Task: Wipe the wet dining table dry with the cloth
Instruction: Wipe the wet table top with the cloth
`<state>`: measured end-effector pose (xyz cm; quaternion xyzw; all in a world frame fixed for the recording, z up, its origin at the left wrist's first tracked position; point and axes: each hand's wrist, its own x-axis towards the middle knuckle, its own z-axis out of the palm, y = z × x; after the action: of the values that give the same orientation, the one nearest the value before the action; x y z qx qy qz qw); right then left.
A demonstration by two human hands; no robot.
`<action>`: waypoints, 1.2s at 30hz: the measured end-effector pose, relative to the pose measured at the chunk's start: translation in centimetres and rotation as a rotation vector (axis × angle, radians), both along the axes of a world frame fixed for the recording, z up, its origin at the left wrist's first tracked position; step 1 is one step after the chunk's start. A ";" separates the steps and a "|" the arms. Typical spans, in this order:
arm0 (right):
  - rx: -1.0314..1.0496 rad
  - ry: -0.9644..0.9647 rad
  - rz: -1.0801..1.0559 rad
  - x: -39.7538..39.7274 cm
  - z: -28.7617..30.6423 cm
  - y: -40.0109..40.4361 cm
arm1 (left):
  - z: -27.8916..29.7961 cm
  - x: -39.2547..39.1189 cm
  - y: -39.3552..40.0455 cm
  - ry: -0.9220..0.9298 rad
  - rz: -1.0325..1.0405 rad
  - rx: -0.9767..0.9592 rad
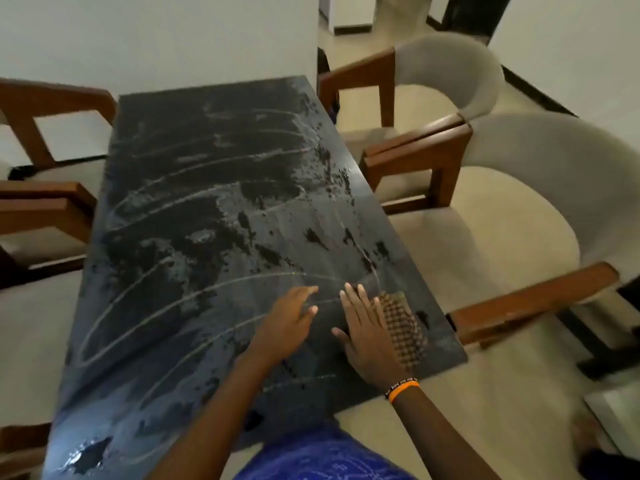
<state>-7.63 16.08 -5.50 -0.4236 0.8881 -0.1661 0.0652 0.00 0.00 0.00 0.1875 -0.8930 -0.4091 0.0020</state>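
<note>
Cloth [403,327] under flat right hand [363,329], left hand [289,318] fingers straight, on wet table [207,202].

White wall [156,39] behind, second white wall [571,46] at right with dark skirting. Pale beige floor [512,403]. Two armchairs at right: near chair [540,188] and far chair [446,60], grey curved backs, brown wooden arms. Two similar wooden chairs [45,161] at left. Soft indoor light.

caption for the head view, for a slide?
Right hand presses checked cloth flat on the wet dark table; left hand open beside it.
</note>
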 end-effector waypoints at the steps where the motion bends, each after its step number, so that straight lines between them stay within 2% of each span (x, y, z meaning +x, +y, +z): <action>1: 0.063 -0.010 -0.031 0.1 -0.5 1.0 | -0.8 -0.1 0.5 -0.021 -0.012 0.043; 4: 0.158 0.015 -0.134 0.4 -2.0 3.7 | -1.8 0.2 2.3 -0.129 -0.077 0.132; 9: 0.141 0.013 -0.226 1.1 -2.9 4.5 | -3.1 -0.1 5.0 -0.220 -0.036 0.341; 15: 0.084 0.233 -0.298 0.6 -2.4 2.7 | -3.2 0.0 6.7 -0.267 0.050 0.451; 18: -0.002 -0.022 -0.404 -0.6 -1.3 1.8 | -2.8 0.2 6.7 -0.264 0.060 0.446; 22: -0.432 -0.437 -0.582 -1.5 1.0 -0.2 | -1.6 0.2 6.1 -0.146 0.108 0.376; 26: -0.824 -1.261 -0.645 -0.7 3.0 -3.7 | -0.6 0.0 4.8 -0.014 0.213 0.242; 29: -0.862 -1.732 -0.715 0.2 3.5 -6.4 | -0.2 0.9 3.3 0.065 0.319 0.127; 32: -0.890 -1.985 -0.680 1.1 3.6 -9.1 | 0.0 2.5 1.4 0.078 0.414 0.042; 36: -0.839 -2.032 -0.557 1.8 4.2 -13.4 | 0.5 3.9 -1.6 0.070 0.523 0.031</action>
<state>-5.86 2.70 -1.29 0.1315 0.3612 -0.7265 0.5696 3.95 -1.55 0.46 0.3978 -0.8071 -0.4147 0.1358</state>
